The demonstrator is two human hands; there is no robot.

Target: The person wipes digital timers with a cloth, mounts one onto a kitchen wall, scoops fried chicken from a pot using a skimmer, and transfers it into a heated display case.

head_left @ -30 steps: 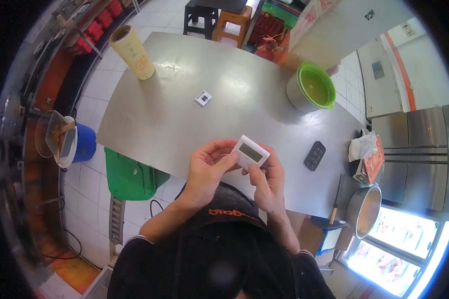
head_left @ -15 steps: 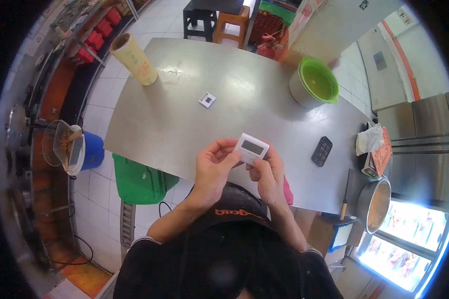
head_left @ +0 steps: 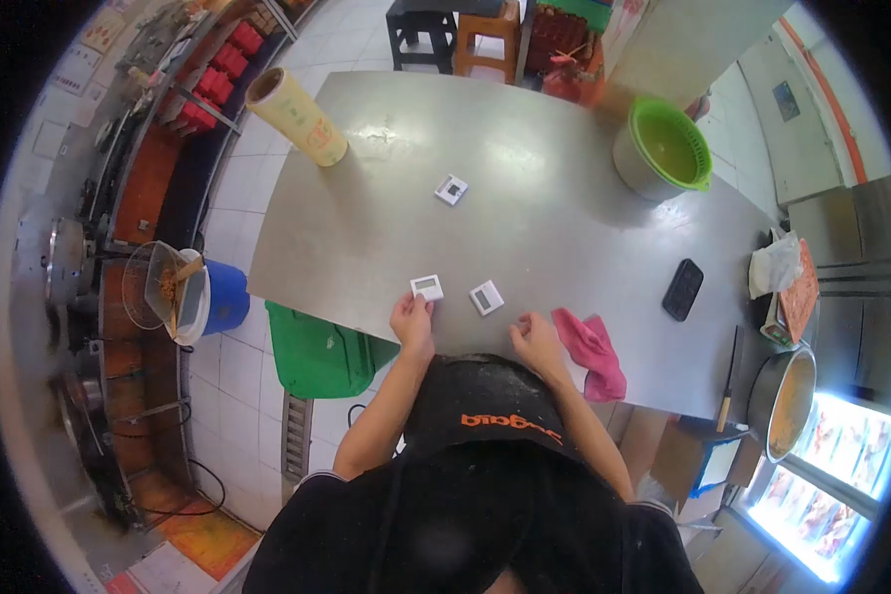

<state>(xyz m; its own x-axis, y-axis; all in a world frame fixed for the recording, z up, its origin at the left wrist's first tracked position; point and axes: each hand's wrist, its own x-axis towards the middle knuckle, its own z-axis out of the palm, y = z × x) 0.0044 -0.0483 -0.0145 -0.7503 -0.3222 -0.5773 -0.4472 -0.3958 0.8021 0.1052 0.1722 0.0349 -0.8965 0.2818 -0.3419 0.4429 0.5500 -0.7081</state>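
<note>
My left hand (head_left: 414,322) pinches a small white digital timer (head_left: 427,287) at its lower edge, thumb on its front, over the near part of the steel table (head_left: 366,233). Just right of it a second white timer (head_left: 486,298) with a grey display lies tilted on the tabletop, touched by neither hand. Farther back rests a third small white device (head_left: 451,190) with a dark square on it. My right hand (head_left: 537,343) is by the near table edge, its fingers loosely curled and nothing visible in them. Beside it lies a crumpled pink cloth (head_left: 592,353).
A roll of film (head_left: 305,121) stands at the back left. At the back right is a pot with a green basket (head_left: 668,148). A black phone (head_left: 682,290), a knife (head_left: 730,376) and a metal bowl (head_left: 787,401) are on the right. A blue bucket (head_left: 226,297) stands left.
The hands have moved apart and down from the timer they held together. Now one timer lies on the table and another is in my left hand. The pink cloth shows more fully.
</note>
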